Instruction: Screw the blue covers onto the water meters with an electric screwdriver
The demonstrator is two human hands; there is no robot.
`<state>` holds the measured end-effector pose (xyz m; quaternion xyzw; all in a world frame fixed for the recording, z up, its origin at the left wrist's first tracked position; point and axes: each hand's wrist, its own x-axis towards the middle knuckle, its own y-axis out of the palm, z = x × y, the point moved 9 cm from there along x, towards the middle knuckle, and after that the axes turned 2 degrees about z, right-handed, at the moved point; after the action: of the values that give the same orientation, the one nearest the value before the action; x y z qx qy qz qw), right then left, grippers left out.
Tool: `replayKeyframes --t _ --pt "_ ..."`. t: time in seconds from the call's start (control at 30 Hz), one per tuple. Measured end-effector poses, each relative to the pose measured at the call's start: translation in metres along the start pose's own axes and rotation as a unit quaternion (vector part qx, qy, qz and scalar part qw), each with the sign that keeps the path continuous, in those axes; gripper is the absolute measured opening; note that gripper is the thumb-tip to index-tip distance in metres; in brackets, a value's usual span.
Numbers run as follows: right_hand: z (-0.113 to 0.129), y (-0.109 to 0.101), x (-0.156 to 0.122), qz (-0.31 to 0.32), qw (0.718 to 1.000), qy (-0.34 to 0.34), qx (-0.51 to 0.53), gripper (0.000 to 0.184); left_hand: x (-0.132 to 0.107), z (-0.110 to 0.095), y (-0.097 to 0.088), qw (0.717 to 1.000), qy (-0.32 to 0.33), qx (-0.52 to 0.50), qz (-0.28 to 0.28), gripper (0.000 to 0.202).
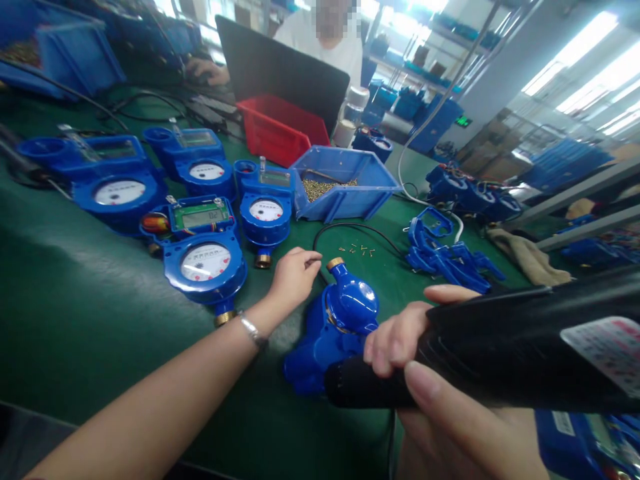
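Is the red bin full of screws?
No, the screws lie in the blue bin; the red bin looks empty.

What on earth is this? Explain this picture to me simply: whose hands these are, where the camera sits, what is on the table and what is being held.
There is one picture, taken by a camera worn on a person's head, looking down at their own two hands over a green table. The right hand grips a black power tool, its tip resting at a blue water meter body lying in front. The left hand, with a bracelet at the wrist, reaches toward a few small brass screws loose on the table; its fingers are curled and seem to hold nothing. Behind stand finished blue water meters with dials, a blue bin of brass screws, a red bin and blue plastic covers. Across the table another person sits at a laptop.
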<state>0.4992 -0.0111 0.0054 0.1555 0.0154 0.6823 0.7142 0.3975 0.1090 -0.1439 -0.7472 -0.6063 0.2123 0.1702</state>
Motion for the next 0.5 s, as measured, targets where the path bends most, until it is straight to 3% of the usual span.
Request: replayKeyframes --t 0.2,0.3,0.43,0.5 --pt "0.006 0.003 0.0 0.035 0.999 0.003 -0.024 0.036 0.065 -0.013 0.041 0.992 0.042 0.111 0.05 0.022" --pt "0.011 -0.007 0.005 0.056 0.997 -0.019 -0.047 0.04 0.079 -0.019 0.055 0.984 0.049 0.152 0.085 0.027" --pt "0.01 -0.013 0.013 0.173 0.981 -0.02 -0.09 0.048 0.087 -0.023 0.063 0.978 0.052 0.174 0.108 0.03" --pt "0.009 -0.014 0.015 0.193 0.977 -0.003 -0.087 0.048 0.09 -0.023 0.064 0.978 0.045 0.173 0.107 0.03"
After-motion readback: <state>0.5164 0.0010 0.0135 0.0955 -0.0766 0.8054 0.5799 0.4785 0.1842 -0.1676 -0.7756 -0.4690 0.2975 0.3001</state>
